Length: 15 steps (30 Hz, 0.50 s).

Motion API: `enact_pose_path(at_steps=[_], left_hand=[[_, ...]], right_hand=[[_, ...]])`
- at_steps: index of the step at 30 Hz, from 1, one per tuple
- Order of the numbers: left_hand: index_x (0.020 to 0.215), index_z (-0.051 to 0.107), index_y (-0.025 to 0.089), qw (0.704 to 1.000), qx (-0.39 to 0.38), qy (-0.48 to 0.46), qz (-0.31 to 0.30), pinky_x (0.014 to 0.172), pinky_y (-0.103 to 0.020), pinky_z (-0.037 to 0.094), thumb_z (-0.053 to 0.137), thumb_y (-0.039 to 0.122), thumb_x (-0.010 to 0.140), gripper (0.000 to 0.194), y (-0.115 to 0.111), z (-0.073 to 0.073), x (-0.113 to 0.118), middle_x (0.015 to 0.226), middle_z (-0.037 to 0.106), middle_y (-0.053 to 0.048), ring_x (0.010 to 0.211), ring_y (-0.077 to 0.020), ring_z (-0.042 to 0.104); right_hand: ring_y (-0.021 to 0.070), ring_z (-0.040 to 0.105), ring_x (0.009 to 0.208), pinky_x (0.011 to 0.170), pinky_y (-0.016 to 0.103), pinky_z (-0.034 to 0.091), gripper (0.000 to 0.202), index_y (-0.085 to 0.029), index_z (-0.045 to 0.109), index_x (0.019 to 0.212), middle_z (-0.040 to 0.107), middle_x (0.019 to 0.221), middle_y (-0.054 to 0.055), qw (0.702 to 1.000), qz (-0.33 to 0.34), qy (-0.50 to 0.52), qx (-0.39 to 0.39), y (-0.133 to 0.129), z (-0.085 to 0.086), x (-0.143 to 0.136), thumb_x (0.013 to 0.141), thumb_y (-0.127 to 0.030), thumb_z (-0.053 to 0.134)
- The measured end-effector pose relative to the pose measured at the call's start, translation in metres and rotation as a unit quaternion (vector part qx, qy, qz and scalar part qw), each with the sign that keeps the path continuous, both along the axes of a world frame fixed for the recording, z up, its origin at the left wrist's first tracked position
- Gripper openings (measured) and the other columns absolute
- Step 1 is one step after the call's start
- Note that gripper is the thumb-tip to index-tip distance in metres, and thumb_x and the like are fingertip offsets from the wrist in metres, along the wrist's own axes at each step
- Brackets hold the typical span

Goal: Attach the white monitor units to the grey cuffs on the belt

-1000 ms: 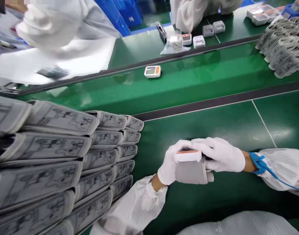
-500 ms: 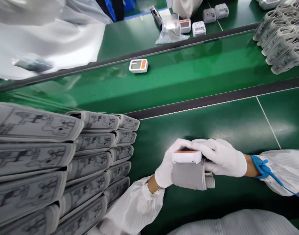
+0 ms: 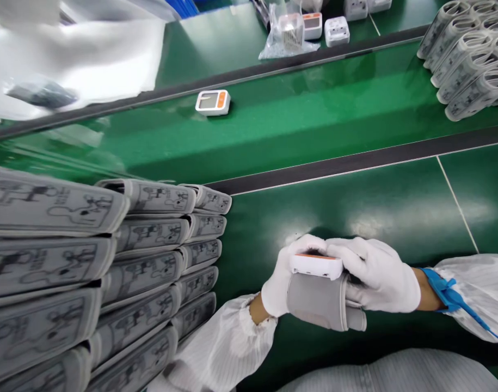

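Observation:
In white gloves, both my hands are closed round a small white blood pressure monitor (image 3: 317,267) with an orange edge and the grey cuff (image 3: 317,299) directly below it. My left hand (image 3: 279,280) grips their left side, its fingers behind the monitor. From the right, my right hand (image 3: 379,275) holds the monitor's end and the cuff's rolled edge. A blue strap (image 3: 440,288) circles my right wrist. The monitor's front face is turned away, and several fingertips are hidden behind it.
Stacked grey cuffs (image 3: 151,234) with printed figures fill the left side. On the green conveyor belt (image 3: 297,114) lie another monitor (image 3: 213,103) and more rolled cuffs (image 3: 473,60). Beyond it are a bagged item (image 3: 288,35), more white devices (image 3: 336,31) and a person's white clothing (image 3: 110,60).
The view has shifted a little. The monitor on the belt appears further left. My hands, with the monitor and cuff, sit slightly lower and further right in view; both grips stay much the same.

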<state>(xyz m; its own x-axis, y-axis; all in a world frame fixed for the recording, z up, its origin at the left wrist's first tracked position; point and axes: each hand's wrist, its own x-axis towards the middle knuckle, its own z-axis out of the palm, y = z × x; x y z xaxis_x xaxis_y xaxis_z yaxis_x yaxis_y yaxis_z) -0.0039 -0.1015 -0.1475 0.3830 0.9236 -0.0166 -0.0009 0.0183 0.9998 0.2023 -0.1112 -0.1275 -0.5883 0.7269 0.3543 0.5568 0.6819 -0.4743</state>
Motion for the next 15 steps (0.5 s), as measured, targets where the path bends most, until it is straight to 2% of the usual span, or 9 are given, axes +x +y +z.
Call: enact_pose_path(at_steps=[5,9,12,15], left_hand=[[0.085,0.072,0.02,0.999,-0.031,0.016,0.02,0.075,-0.033,0.057,0.078,0.03,0.085,0.011,0.0,-0.006,-0.001,0.085,0.073,-0.003,0.079,-0.0198,0.069],[0.083,0.072,0.02,0.998,-0.053,0.021,0.03,0.075,-0.032,0.055,0.076,0.025,0.083,0.006,0.002,-0.004,0.0,0.084,0.072,-0.002,0.078,-0.0192,0.068],[0.085,0.071,0.02,0.994,-0.102,0.01,0.045,0.077,-0.033,0.055,0.08,0.021,0.077,0.013,0.004,-0.002,0.002,0.087,0.073,-0.002,0.081,-0.0196,0.067],[0.081,0.068,0.019,0.983,-0.162,-0.026,0.084,0.076,-0.034,0.055,0.082,0.029,0.075,0.019,0.006,-0.006,0.006,0.083,0.07,-0.003,0.078,-0.0197,0.065]], right_hand=[[0.018,0.069,0.074,0.058,0.03,0.049,0.036,-0.019,0.046,0.134,0.074,0.102,0.007,0.999,-0.022,-0.003,-0.036,-0.004,0.001,-0.002,0.098,-0.024,0.048],[0.0173,0.065,0.073,0.058,0.029,0.046,0.034,-0.02,0.049,0.132,0.07,0.096,0.005,0.998,-0.026,0.003,-0.061,-0.003,-0.001,-0.003,0.098,-0.024,0.046],[0.0175,0.062,0.071,0.058,0.028,0.046,0.032,-0.02,0.05,0.131,0.064,0.092,0.004,0.997,-0.018,-0.005,-0.081,0.002,-0.008,-0.002,0.099,-0.027,0.049],[0.019,0.063,0.075,0.062,0.029,0.05,0.04,-0.018,0.047,0.137,0.063,0.097,0.007,0.995,0.012,-0.028,-0.1,0.012,-0.016,0.001,0.099,-0.027,0.053]])
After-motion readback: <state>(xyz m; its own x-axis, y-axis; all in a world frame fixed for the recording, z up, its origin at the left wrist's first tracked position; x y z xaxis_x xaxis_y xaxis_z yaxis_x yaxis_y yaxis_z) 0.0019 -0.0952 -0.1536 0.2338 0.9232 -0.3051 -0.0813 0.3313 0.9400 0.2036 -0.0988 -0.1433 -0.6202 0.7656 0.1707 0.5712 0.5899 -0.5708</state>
